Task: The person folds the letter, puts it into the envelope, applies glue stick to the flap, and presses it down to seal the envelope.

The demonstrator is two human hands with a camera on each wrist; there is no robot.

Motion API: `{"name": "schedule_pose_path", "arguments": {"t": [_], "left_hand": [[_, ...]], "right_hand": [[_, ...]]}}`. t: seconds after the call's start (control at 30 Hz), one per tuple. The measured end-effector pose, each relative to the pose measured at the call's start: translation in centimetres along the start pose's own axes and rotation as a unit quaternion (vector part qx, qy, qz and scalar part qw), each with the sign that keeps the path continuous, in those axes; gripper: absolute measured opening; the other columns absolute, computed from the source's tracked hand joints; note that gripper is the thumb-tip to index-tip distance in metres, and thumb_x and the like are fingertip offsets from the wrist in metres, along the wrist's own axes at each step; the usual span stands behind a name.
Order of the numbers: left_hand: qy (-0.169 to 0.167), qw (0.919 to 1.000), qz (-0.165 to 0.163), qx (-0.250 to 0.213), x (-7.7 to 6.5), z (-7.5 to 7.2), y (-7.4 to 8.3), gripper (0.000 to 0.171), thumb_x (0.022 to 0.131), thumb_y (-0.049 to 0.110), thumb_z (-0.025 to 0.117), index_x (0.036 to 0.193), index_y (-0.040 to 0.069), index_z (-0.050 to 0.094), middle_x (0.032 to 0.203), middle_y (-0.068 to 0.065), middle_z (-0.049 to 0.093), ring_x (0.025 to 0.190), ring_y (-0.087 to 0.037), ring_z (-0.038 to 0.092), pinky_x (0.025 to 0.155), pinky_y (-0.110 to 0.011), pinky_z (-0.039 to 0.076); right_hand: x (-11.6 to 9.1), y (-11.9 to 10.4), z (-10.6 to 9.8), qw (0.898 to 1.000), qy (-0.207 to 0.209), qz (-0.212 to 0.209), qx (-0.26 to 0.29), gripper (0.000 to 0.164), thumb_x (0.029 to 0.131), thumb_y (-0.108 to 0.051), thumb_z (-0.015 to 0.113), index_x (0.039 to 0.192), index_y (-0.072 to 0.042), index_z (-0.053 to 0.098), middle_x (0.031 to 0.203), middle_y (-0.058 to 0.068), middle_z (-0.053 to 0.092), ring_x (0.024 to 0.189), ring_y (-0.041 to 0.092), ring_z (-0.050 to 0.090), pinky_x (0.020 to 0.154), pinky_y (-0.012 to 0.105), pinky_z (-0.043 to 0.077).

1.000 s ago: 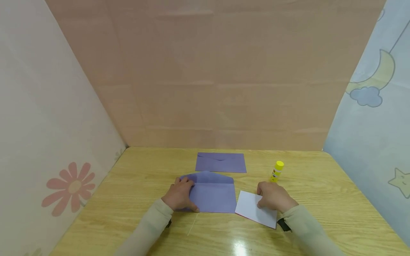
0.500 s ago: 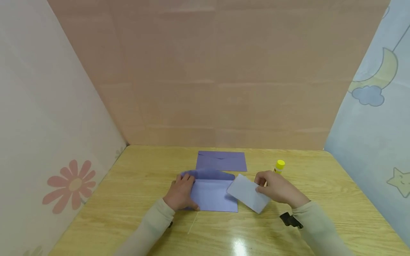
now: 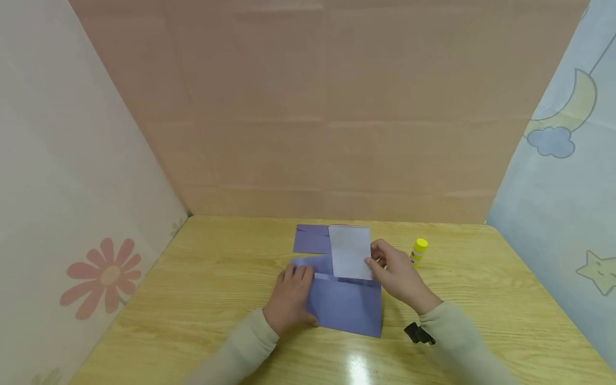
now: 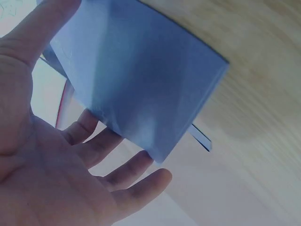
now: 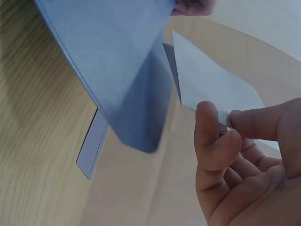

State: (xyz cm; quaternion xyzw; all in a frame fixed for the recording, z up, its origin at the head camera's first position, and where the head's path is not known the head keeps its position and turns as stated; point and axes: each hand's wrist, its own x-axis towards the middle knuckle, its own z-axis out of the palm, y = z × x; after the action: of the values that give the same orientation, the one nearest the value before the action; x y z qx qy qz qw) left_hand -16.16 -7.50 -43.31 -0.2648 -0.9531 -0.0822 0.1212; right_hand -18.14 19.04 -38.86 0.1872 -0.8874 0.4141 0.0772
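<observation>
My left hand (image 3: 290, 300) grips the left side of a purple envelope (image 3: 344, 307), thumb at the near edge and fingers at the far one. Its flap (image 5: 148, 108) stands folded back, and the envelope tilts up from the table. Between thumb and fingers, my right hand (image 3: 401, 275) pinches a folded white card (image 3: 351, 254) by its side. The card is held upright just over the envelope's mouth, overlapping it in the head view. In the right wrist view a gap shows between card and flap. A thin red edge shows on the card in the left wrist view.
A second purple envelope (image 3: 310, 240) lies closed at the back of the wooden table (image 3: 202, 299), partly hidden behind the card. A yellow-capped glue stick (image 3: 419, 249) stands beyond my right hand. Papered walls (image 3: 308, 107) enclose the back and both sides.
My right hand has lifted the white card off the table, carried it left and turned it upright over the envelope. My left hand has shifted right and tilted the envelope up.
</observation>
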Motion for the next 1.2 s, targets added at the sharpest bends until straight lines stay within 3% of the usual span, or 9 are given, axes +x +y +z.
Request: {"name": "schedule_pose_path", "arguments": {"t": [0.2,0.43,0.67,0.97,1.2], "left_hand": [[-0.003,0.9997,0.0,0.025,0.0,-0.3,1.1,0.101,0.045,0.052,0.099,0.12,0.006,0.05,0.116,-0.009,0.056,0.121,-0.039,0.046,0.097,-0.056,0.046],[0.001,0.9989,-0.001,0.046,0.0,-0.1,1.3,0.099,0.046,0.054,0.098,0.118,0.008,0.05,0.114,-0.008,0.056,0.121,-0.038,0.047,0.098,-0.054,0.047],[0.005,0.9986,0.003,0.053,-0.1,0.4,1.2,0.099,0.045,0.056,0.098,0.117,0.008,0.049,0.114,-0.008,0.056,0.122,-0.041,0.048,0.097,-0.055,0.048],[0.018,0.9984,0.013,0.053,-0.3,0.4,1.3,0.096,0.044,0.053,0.099,0.115,0.01,0.05,0.113,-0.006,0.056,0.122,-0.042,0.048,0.098,-0.056,0.046],[0.018,0.9981,0.007,0.058,-0.3,0.4,1.4,0.101,0.044,0.053,0.099,0.121,0.009,0.05,0.117,-0.007,0.057,0.123,-0.041,0.047,0.1,-0.057,0.045]], "right_hand": [[0.4,0.1,1.1,0.999,0.018,-0.012,-0.046,0.019,0.095,-0.007,0.065,0.112,-0.002,0.058,0.09,0.006,0.07,0.067,0.009,0.059,0.058,0.026,0.05],[0.5,0.2,1.5,0.996,0.043,-0.014,-0.078,0.027,0.094,-0.007,0.064,0.119,0.0,0.057,0.087,0.007,0.068,0.063,0.008,0.054,0.056,0.025,0.047],[0.4,0.6,2.0,0.993,0.033,-0.028,-0.114,0.032,0.095,-0.008,0.065,0.125,-0.001,0.061,0.089,0.006,0.07,0.052,0.004,0.044,0.049,0.023,0.042],[-0.1,0.5,2.6,0.981,0.019,-0.074,-0.178,0.034,0.092,-0.004,0.068,0.126,-0.006,0.067,0.085,0.001,0.069,0.058,0.002,0.047,0.052,0.022,0.041],[-0.2,0.4,3.4,0.979,0.022,-0.068,-0.189,0.03,0.091,-0.005,0.07,0.121,-0.007,0.065,0.077,-0.005,0.065,0.055,0.002,0.046,0.05,0.023,0.041]]}}
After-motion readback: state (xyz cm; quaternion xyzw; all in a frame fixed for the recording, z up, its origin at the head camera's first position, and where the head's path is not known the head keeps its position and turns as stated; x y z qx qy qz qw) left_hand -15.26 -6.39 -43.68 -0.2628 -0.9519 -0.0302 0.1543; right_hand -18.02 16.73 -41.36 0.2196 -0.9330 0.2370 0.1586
